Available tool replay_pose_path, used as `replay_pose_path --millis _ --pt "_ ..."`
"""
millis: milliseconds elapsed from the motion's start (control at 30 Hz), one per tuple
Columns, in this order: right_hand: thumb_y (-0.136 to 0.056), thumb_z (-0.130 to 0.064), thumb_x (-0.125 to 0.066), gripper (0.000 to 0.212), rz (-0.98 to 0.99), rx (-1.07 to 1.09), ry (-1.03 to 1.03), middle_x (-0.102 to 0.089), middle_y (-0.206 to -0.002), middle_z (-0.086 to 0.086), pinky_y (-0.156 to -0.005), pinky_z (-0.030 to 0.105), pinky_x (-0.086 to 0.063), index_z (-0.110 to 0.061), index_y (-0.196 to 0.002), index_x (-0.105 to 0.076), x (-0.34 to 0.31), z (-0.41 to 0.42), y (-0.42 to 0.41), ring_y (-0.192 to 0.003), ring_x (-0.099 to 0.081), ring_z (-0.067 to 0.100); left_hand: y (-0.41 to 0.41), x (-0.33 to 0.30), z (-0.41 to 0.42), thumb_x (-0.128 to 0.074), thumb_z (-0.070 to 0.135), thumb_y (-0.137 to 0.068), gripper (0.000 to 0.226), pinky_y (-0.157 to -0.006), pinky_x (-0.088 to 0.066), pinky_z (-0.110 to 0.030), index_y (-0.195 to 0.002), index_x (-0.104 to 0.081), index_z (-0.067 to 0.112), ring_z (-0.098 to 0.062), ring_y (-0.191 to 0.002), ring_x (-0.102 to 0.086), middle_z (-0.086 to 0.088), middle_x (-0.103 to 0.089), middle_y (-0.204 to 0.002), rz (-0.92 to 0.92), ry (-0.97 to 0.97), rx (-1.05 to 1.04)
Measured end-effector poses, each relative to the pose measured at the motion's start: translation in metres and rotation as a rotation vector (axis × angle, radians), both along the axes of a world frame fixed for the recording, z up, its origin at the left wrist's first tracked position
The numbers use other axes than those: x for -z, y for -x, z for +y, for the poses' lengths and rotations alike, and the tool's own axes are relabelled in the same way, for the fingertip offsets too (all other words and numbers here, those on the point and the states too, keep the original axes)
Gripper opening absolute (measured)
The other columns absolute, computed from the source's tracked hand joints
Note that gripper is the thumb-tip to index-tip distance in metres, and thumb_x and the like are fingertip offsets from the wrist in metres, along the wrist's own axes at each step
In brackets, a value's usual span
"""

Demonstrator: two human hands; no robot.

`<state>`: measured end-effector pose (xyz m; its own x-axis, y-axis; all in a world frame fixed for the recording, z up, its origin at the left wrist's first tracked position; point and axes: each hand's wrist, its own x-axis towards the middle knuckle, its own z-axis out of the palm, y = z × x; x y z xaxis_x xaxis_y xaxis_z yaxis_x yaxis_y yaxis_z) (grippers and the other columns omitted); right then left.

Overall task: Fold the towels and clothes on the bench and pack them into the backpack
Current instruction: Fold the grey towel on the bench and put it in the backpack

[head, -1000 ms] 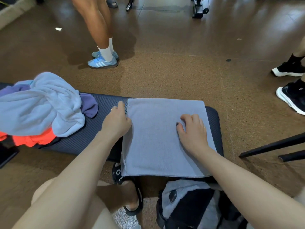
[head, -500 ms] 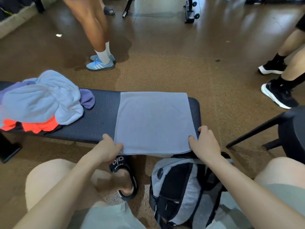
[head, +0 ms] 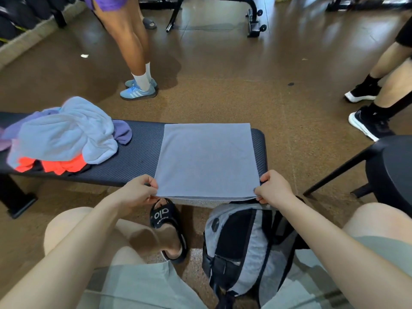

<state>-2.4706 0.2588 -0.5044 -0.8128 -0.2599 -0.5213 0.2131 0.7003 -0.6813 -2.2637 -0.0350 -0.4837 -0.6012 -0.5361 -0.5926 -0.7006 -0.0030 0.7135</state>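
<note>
Head view. Your left hand [head: 136, 192] pinches the near left corner of the grey towel [head: 207, 159], thumb on top and fingers curled under the edge. Your right hand [head: 273, 188] pinches the near right corner the same way.

The towel lies flat as a folded square across the right end of the bench [head: 136, 159], its near edge lifted just off the bench's front edge; a second layer shows beneath that edge. Its far edge reaches the bench's back edge.

Toward the left end of the bench, well apart from the towel, a heap of unfolded laundry: a pale blue towel [head: 66, 134] on top, a purple cloth [head: 122, 132] poking out on the side nearer the grey towel, an orange garment [head: 62, 166] underneath at the front.

On the floor just in front of the bench, below the towel's right half, the grey-and-black backpack [head: 243, 248] stands between your knees. Left of it, also in front of the bench, your foot in a black slide sandal [head: 165, 217].

Beyond the bench, a person's legs with blue sneakers [head: 139, 91]. Right of the bench, a black chair [head: 388, 172].
</note>
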Motion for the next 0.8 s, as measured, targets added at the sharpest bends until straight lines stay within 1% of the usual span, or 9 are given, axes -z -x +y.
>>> replay_pose_path --millis 67,167,300,400,467,533,633,733,800 --pt "-0.083 0.004 -0.065 0.027 -0.001 -0.006 -0.001 -0.065 -0.097 0.016 -0.067 0.04 -0.062 -0.009 -0.102 -0.051 0.0 0.0 0.003 -0.067 -0.067 0.026 -0.003 0.0 -0.003 -0.054 -0.014 -0.089 0.019 -0.078 -0.053 -0.033 -0.094 -0.056 0.004 -0.016 -0.059 -0.05 -0.011 -0.05 -0.076 0.002 -0.055 -0.004" --pt "-0.08 0.006 -0.068 0.031 -0.012 -0.013 0.015 -0.062 -0.103 0.015 -0.07 0.041 -0.062 -0.008 -0.103 -0.052 0.0 0.0 0.007 -0.069 -0.066 0.025 -0.005 0.001 -0.009 -0.061 -0.014 -0.087 0.025 -0.091 -0.057 -0.038 -0.104 -0.062 0.003 -0.025 -0.082 -0.063 -0.014 -0.056 -0.098 0.018 -0.083 -0.086" --pt "-0.075 0.006 -0.069 0.036 -0.005 -0.077 -0.045 -0.063 -0.099 0.015 -0.073 0.046 -0.06 -0.007 -0.104 -0.052 -0.002 0.0 0.009 -0.067 -0.062 0.026 -0.006 0.001 -0.008 -0.068 -0.013 -0.076 0.035 -0.084 -0.053 -0.035 -0.106 -0.063 0.003 -0.025 -0.083 -0.059 -0.014 -0.054 -0.096 -0.008 -0.025 -0.107" --pt "-0.073 0.002 -0.072 0.033 -0.014 -0.23 -0.153 -0.06 -0.089 0.01 -0.06 0.038 -0.057 -0.008 -0.095 -0.05 -0.011 -0.004 0.016 -0.066 -0.059 0.023 -0.003 0.001 -0.003 -0.071 -0.005 -0.076 0.035 -0.077 -0.052 -0.037 -0.108 -0.062 0.006 -0.023 -0.077 -0.057 -0.013 -0.057 -0.089 -0.047 0.025 -0.085" --pt "-0.073 -0.006 -0.074 0.033 0.013 -0.341 -0.205 -0.052 -0.068 0.004 -0.052 0.033 -0.048 -0.015 -0.076 -0.043 -0.018 -0.01 0.028 -0.062 -0.055 0.022 0.001 -0.001 0.002 -0.071 0.013 -0.084 0.027 -0.076 -0.052 -0.038 -0.107 -0.057 0.015 -0.023 -0.081 -0.06 -0.011 -0.057 -0.101 -0.114 0.18 -0.015" --pt "-0.08 -0.012 -0.069 0.033 0.094 -0.368 -0.191 -0.044 -0.062 -0.001 -0.05 0.028 -0.037 -0.018 -0.07 -0.038 -0.024 -0.017 0.045 -0.058 -0.05 0.018 0.005 -0.005 0.013 -0.07 0.031 -0.085 0.034 -0.074 -0.048 -0.039 -0.11 -0.049 0.021 -0.03 -0.087 -0.059 -0.008 -0.045 -0.111 -0.217 0.595 0.165" --pt "-0.091 -0.02 -0.064 0.02 0.228 -0.295 -0.161 -0.056 -0.092 0.004 -0.057 0.033 -0.038 -0.012 -0.103 -0.049 -0.03 -0.039 0.076 -0.077 -0.054 0.019 0.015 -0.01 0.052 -0.068 0.039 -0.086 0.038 -0.067 -0.046 -0.038 -0.112 -0.048 0.02 -0.027 -0.083 -0.051 -0.004 -0.039 -0.108 0.025 1.051 0.371" --pt "-0.095 -0.028 -0.062 0.046 0.343 -0.246 -0.171 -0.055 -0.125 0.011 -0.079 0.04 -0.049 -0.01 -0.134 -0.045 -0.023 -0.067 0.105 -0.108 -0.058 0.03 0.04 -0.003 0.104 -0.068 0.041 -0.084 0.036 -0.06 -0.038 -0.036 -0.103 -0.046 0.02 -0.023 -0.078 -0.047 0.0 -0.042 -0.097 0.22 1.018 0.686" --pt "-0.096 -0.031 -0.06 0.046 0.441 -0.246 -0.218 -0.05 -0.133 0.012 -0.089 0.042 -0.047 -0.011 -0.136 -0.047 -0.014 -0.086 0.12 -0.118 -0.053 0.033 0.059 0.014 0.133 -0.073 0.04 -0.078 0.041 -0.057 -0.031 -0.033 -0.097 -0.042 0.019 -0.027 -0.074 -0.052 -0.003 -0.046 -0.09 0.289 1.068 0.838"
